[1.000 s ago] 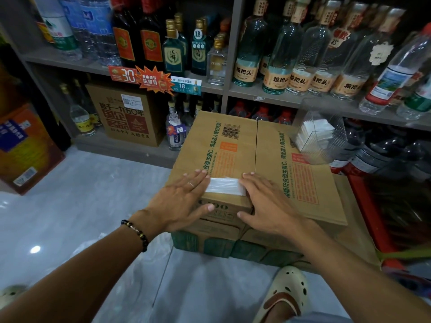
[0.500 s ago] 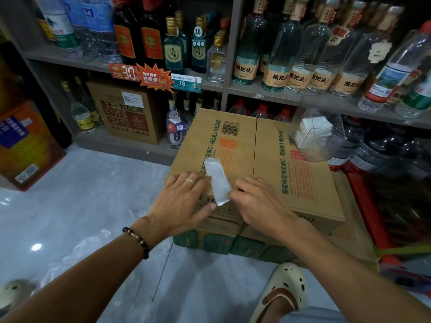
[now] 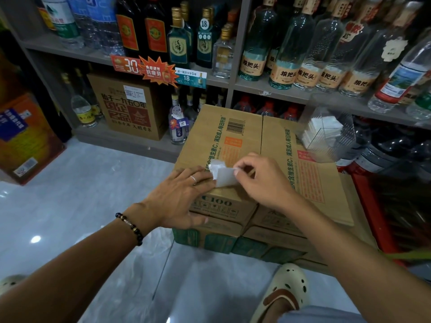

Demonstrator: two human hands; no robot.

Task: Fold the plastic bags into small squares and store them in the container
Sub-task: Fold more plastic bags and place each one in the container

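A white plastic bag [image 3: 223, 174], folded into a short strip, lies on top of a brown cardboard box [image 3: 235, 134]. My right hand [image 3: 262, 180] pinches the strip's right end between thumb and forefinger and has it lifted and bent over. My left hand [image 3: 180, 197] lies flat on the box with straight fingers pressing the strip's left end. A clear plastic container [image 3: 331, 134] with several folded white squares inside stands at the box's far right corner.
Shelves [image 3: 144, 59] packed with glass bottles stand right behind the box. A second carton [image 3: 127, 108] sits on the lowest shelf at left. An orange box [image 3: 25, 141] stands on the grey tiled floor at far left. My sandalled foot [image 3: 284, 290] is below the box.
The strip was flat under both hands, then my right hand swung it upright, and now folds its end over toward the left while my left hand keeps pressing.
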